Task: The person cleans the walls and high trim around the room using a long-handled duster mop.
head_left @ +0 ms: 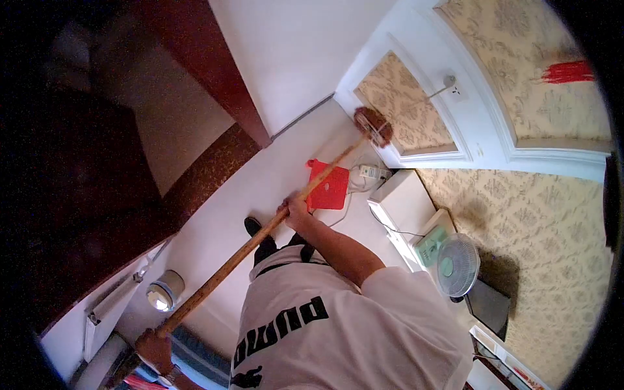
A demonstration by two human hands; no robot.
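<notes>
My left hand (pixel 154 349), with a watch on the wrist, is closed round the lower-left end of a long wooden pole (pixel 227 266). Farther up, my right hand (pixel 296 212) grips the same pole near its middle. A reddish-brown mop head (pixel 374 126) is at the pole's far end, by the foot of the white panelled wall. Beneath the pole, just beyond my right hand, a red flat plastic object (pixel 330 187) lies on the pale floor.
A power strip (pixel 374 172) with loose cables is near the mop head. To the right are a white cabinet (pixel 403 203), a fan (pixel 458 265) and patterned wallpaper. A metal bin (pixel 166 290) stands at lower left, near a radiator (pixel 112 312). Dark red furniture (pixel 201 65) borders the floor.
</notes>
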